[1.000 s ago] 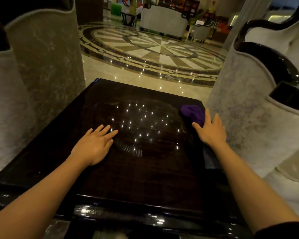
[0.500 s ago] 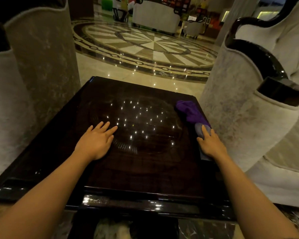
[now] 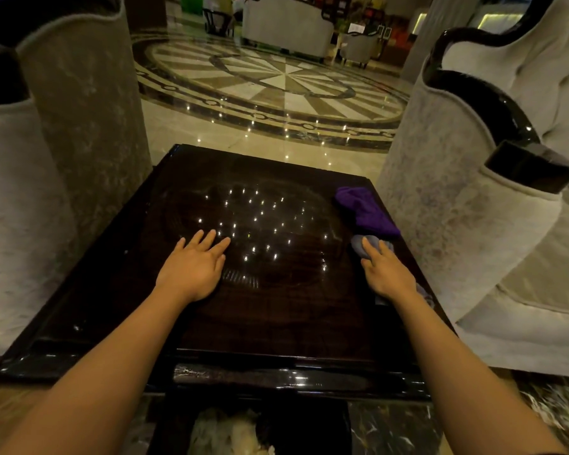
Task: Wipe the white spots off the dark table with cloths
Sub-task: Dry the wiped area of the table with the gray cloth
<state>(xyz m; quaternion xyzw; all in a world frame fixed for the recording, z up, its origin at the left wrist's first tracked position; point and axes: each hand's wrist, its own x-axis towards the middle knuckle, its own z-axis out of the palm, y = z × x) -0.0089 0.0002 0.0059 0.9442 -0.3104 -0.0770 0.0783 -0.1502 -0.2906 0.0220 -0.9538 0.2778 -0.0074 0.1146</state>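
A dark glossy square table (image 3: 276, 323) fills the middle of the head view, with several bright white spots (image 3: 260, 221) scattered over its centre. My left hand (image 3: 194, 267) lies flat on the tabletop, fingers apart, holding nothing. My right hand (image 3: 386, 274) rests palm down on a grey cloth (image 3: 370, 243) near the table's right edge, fingers flat on it. A purple cloth (image 3: 365, 210) lies crumpled just beyond the grey one, toward the far right corner.
Pale upholstered armchairs stand close on both sides: one at the left (image 3: 63, 142), one at the right (image 3: 467, 208) with a black glossy armrest (image 3: 493, 103). Beyond the table is a polished marble floor (image 3: 276, 83) with a round inlay.
My right hand drew back from the purple cloth toward me along the right edge and now lies on the grey cloth. My left hand stayed flat in place.
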